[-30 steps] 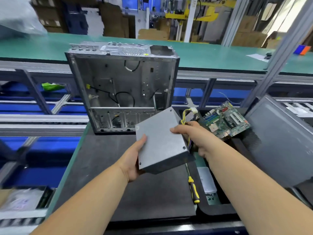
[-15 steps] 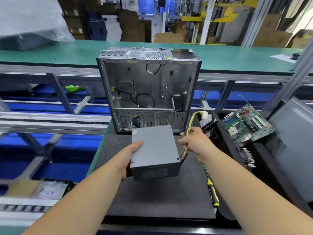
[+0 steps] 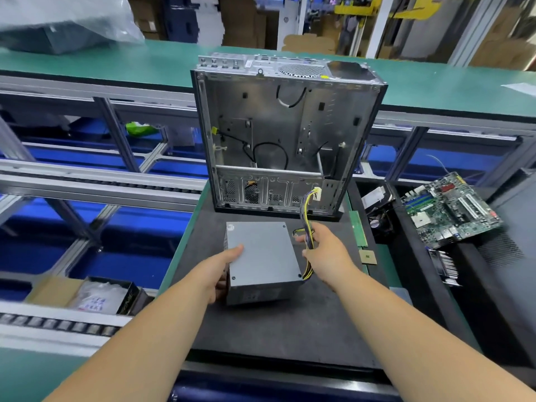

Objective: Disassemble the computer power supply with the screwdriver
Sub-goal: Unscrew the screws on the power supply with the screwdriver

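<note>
Two bare hands work at a dark mat [image 3: 278, 329] on the bench. Largest is the empty computer case [image 3: 287, 134], standing upright at the mat's far edge with its open side toward the camera. Just in front of it the grey power supply [image 3: 262, 256] lies on the mat. Off to the right lies a green circuit board [image 3: 451, 208]. Gripping the power supply's left side is the left hand [image 3: 222, 271], thumb on top. Curled around the cable bundle [image 3: 307, 224] is the right hand [image 3: 327, 253].
</note>
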Demonstrator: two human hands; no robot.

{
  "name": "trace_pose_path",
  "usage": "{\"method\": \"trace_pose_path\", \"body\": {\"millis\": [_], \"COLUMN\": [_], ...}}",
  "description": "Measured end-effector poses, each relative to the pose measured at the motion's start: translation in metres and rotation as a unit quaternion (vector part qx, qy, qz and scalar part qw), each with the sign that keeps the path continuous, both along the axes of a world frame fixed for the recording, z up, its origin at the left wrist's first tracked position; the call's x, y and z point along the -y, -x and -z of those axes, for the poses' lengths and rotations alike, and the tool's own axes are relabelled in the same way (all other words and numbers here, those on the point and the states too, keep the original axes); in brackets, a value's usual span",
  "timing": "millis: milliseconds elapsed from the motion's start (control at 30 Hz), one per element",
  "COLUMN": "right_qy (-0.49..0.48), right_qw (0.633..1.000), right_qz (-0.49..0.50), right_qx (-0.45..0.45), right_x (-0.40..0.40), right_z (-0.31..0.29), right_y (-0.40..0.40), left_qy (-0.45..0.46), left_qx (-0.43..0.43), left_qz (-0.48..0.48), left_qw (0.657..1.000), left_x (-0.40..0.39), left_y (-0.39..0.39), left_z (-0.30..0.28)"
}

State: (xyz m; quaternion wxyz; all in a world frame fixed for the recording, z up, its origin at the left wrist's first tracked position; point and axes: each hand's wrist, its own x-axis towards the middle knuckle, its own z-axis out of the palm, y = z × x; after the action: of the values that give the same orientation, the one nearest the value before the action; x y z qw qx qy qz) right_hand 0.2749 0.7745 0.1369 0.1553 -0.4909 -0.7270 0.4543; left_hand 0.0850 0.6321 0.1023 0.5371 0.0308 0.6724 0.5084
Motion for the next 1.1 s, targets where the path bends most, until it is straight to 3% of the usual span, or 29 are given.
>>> {"method": "trace_pose_path", "body": {"millis": [133, 433, 633, 800, 1033, 1100], "right_qy": [0.005, -0.004, 0.003, -0.006, 0.051, 0.061], "right_qw": [1.0, 0.999, 0.997, 0.994, 0.996, 0.994], "right_qz": [0.009, 0.04, -0.017, -0.048, -0.067, -0.087], "right_qx": [0.005, 0.018, 0.073, 0.096, -0.006, 0.002], "right_x": [0.001, 0.01, 0.024, 0.032, 0.026, 0.018], "right_z": [0.002, 0.006, 0.011, 0.01, 0.013, 0.014], "right_y": [0.0, 0.018, 0.026, 0.033, 0.027, 0.024], "left_qy": [-0.016, 0.041, -0.054, -0.105, -0.134, -0.136], "left_qx": [0.01, -0.154, -0.258, -0.268, -0.278, -0.28], "left_qz": [0.034, 0.163, 0.138, 0.224, 0.257, 0.258], "left_qw": [0.999, 0.974, 0.955, 0.931, 0.916, 0.915], "left_x": [-0.005, -0.01, -0.022, -0.025, -0.017, -0.013], "left_y": [0.013, 0.048, 0.066, 0.074, 0.081, 0.083], "left_z": [-0.002, 0.0, -0.002, -0.002, 0.004, 0.005]}}
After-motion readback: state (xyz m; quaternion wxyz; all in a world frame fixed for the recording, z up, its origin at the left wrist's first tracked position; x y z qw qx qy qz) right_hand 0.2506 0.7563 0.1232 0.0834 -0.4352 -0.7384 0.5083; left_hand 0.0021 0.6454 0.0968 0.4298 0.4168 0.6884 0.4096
